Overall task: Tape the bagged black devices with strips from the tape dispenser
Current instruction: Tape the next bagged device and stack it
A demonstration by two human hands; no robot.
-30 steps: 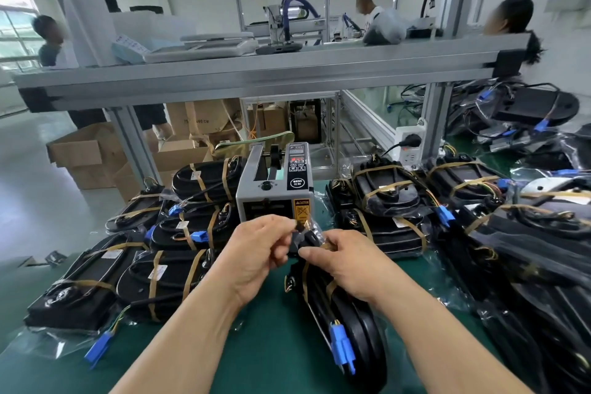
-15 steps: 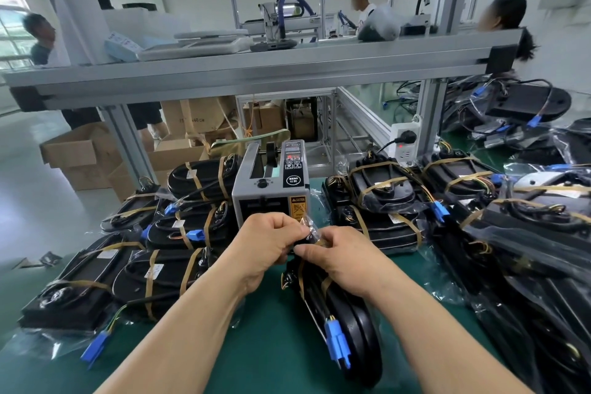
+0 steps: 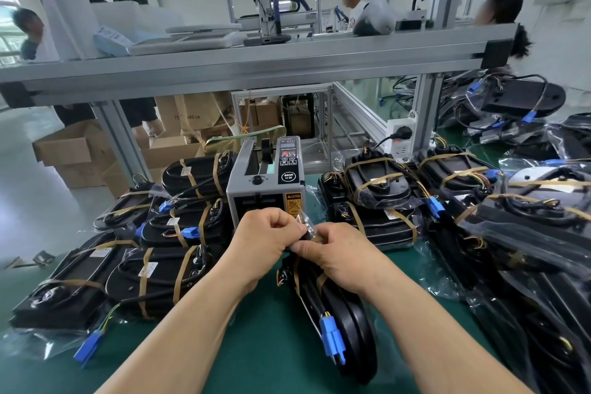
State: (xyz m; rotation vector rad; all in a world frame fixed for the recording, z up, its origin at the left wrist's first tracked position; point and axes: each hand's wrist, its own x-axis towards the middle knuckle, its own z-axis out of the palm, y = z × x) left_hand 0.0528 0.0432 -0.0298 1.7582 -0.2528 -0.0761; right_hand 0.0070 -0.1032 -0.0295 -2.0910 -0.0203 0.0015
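The device, in its clear bag, stands on edge on the green mat, centre, near the person. Its long axis runs from near to far. A blue connector lies against its near left side. Two brown tape strips cross the body just below the hands.

Left hand: fingers curled, gripping the far end of the device from the left. Right hand: fingers and thumb curled, gripping the same end from the right. The two hands touch. Loose bag plastic sticks up between them. Whether a fresh strip is held under the fingers cannot be told.

The dispenser, a grey box with a caution label, stands just beyond the hands on the mat.

A left stack of taped, bagged devices lies to the left of the dispenser. A right stack lies to its right, with more bagged units at the far right.

A socket block is fixed to the frame post beyond the right stack. An aluminium shelf spans the bench above. Cardboard boxes stand on the floor, far left. People stand behind the shelf.
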